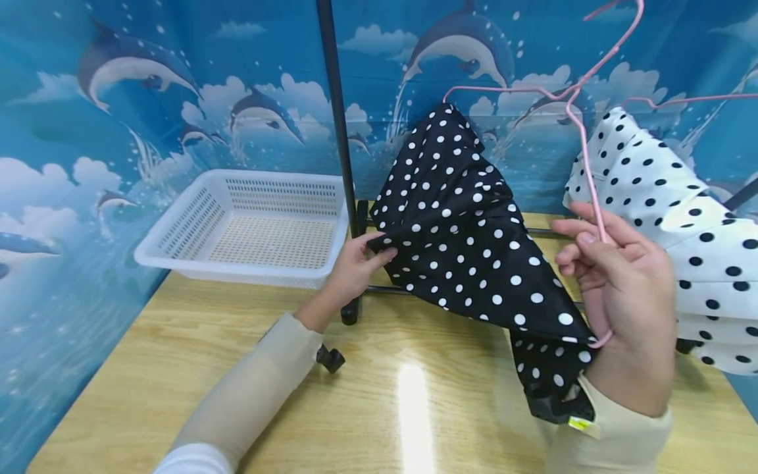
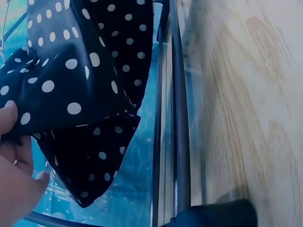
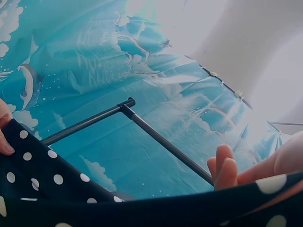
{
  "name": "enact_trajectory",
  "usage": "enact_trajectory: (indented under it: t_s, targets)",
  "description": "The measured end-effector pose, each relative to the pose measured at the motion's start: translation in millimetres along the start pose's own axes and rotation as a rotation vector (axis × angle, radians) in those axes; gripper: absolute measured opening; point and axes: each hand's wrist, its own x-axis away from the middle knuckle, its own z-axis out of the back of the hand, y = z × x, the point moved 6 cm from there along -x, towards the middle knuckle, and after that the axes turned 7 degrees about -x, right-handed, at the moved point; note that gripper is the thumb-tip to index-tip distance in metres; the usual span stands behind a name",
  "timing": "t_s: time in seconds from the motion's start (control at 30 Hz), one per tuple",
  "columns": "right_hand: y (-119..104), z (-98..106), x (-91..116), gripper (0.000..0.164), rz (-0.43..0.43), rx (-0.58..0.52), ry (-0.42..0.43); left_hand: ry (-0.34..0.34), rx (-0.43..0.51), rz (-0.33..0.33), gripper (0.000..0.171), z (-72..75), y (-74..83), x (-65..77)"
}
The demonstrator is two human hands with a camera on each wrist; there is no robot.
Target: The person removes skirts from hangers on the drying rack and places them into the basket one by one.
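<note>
Head view: taken from above the wooden table (image 1: 331, 421), facing forward and down; the widest of three, taking in left hand (image 1: 358, 266), right hand (image 1: 628, 283) and dolphin backdrop (image 1: 266, 39).

Left wrist view: close range, turned sideways, the tabletop running up its right side; faces past the dotted black cloth (image 1: 474, 243) to the backdrop.

Right wrist view: close behind cloth along its lower edge, tilted upward to backdrop and pale ceiling (image 3: 265, 56).

Shared: cloth and backdrop, all three; tabletop, head and left wrist; right fingers, head and right wrist.
</note>
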Motion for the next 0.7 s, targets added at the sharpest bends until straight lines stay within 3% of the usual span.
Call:
enact_trajectory:
  t_s: [0.1,0.17,0.33,0.43,0.6,0.7]
  targets:
    - [0.1,2.4,-0.7,0.03,0.0,-0.025,0.01,0.023,-0.135,-0.083,0.017,0.5,8.8,3.3]
    - [0.7,3.6,-1.4,0.029,-0.005,-0.035,0.018,0.035,-0.19,-0.173,0.015,0.0,16.2,5.1]
    - [3.3,5.3,-3.2,0.029,-0.014,-0.036,0.04,0.041,-0.2,-0.36,0.012,-0.9,28.8,7.4]
    - [3.9,7.0,-4.1,0.029,-0.017,-0.036,0.062,0.024,-0.183,-0.37,0.014,-1.4,29.3,7.6]
    - [4.6,9.8,-5.1,0.028,-0.022,-0.02,0.084,-0.031,-0.211,-0.326,0.008,-4.2,28.4,7.8]
    - [6.2,11.2,-5.8,0.028,-0.036,-0.024,0.094,-0.059,-0.229,-0.312,0.014,-6.5,29.2,8.7]
